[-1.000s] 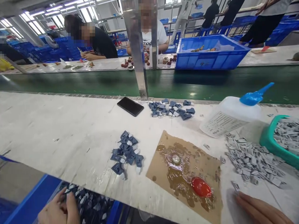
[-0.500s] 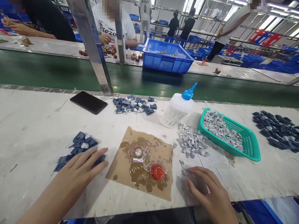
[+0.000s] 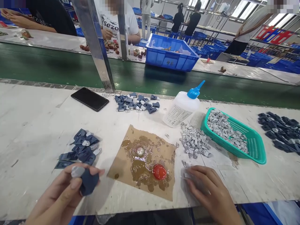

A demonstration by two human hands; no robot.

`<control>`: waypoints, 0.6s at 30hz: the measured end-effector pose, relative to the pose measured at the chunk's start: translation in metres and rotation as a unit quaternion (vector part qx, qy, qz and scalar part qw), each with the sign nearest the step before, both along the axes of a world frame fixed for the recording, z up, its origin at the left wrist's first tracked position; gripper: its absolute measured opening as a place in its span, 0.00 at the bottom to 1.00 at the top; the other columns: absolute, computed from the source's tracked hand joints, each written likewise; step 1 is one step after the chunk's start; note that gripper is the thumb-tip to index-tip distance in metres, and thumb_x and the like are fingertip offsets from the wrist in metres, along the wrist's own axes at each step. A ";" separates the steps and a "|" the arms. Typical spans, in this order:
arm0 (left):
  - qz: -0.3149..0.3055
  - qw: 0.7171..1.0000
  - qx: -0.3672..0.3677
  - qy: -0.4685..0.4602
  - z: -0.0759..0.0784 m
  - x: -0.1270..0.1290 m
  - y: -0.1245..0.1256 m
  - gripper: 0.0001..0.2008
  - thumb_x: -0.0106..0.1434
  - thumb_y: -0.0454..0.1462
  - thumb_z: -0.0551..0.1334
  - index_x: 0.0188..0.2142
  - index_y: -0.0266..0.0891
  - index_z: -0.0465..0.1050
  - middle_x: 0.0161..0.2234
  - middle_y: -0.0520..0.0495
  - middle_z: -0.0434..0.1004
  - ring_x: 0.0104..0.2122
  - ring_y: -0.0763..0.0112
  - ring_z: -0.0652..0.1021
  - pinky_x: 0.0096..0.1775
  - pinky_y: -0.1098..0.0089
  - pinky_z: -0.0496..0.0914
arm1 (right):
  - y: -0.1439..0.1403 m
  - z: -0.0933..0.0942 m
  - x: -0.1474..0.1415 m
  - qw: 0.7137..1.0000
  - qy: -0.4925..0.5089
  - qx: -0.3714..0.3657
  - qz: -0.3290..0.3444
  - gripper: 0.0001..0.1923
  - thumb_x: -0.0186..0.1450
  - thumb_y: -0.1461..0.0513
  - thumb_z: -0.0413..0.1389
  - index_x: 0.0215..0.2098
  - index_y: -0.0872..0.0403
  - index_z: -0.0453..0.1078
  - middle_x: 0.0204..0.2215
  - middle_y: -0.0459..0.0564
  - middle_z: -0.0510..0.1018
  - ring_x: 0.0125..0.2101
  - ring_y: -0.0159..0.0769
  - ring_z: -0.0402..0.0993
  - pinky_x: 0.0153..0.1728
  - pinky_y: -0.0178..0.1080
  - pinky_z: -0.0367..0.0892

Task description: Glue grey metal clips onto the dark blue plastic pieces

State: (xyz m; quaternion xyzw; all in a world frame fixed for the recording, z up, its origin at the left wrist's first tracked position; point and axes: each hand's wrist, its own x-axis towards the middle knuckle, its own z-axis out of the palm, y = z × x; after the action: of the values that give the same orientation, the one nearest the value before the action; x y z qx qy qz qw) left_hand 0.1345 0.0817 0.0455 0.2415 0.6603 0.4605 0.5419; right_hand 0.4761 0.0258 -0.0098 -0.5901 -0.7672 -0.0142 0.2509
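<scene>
The white worktable (image 3: 140, 118) spreads under my arms, and beyond its far edge runs the green conveyor belt (image 3: 131, 73). Across that sits a blue plastic crate (image 3: 172, 61). Near me, between my hands, lies a cardboard sheet (image 3: 150, 140), wet with a clear, shiny liquid. To its right stands the green slotted basket (image 3: 255, 145), holding many small grey clips.

My left hand (image 3: 67, 187) is near the table's front edge, thumb and fingers clamped on one navy plastic part. My right hand (image 3: 208, 187) rests palm-down right of the cardboard, fingers curved over a grey clip; I cannot tell whether they pinch it.

The white squeeze bottle (image 3: 180, 109), with its blue nozzle, leans behind the loose pile of grey clips (image 3: 195, 142). Farther left lies a black smartphone (image 3: 90, 98). A heap of navy parts (image 3: 82, 147) is just beyond my left hand.

On the cardboard is a red disc (image 3: 159, 172). The gripped navy part (image 3: 90, 182) shows a pale grey end beside my thumb. Smallest is the grey clip (image 3: 187, 175) at my right fingertips.
</scene>
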 end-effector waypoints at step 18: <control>-0.014 0.942 -0.105 -0.318 0.005 0.043 -0.029 0.17 0.38 0.37 0.76 0.32 0.43 0.81 0.31 0.44 0.84 0.36 0.62 0.82 0.36 0.74 0.75 | 0.029 0.049 -0.043 0.993 -0.004 0.048 0.108 0.02 0.61 0.62 0.55 0.34 0.50 0.69 0.35 0.52 0.74 0.39 0.39 0.70 0.37 0.41 0.68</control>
State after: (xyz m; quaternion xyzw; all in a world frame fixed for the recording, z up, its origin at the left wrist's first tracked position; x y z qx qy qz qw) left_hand 0.1772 0.0526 0.0503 0.0338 0.4941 0.4339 0.7527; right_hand 0.4331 0.0548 0.0396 -0.4911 -0.8259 -0.0265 0.2757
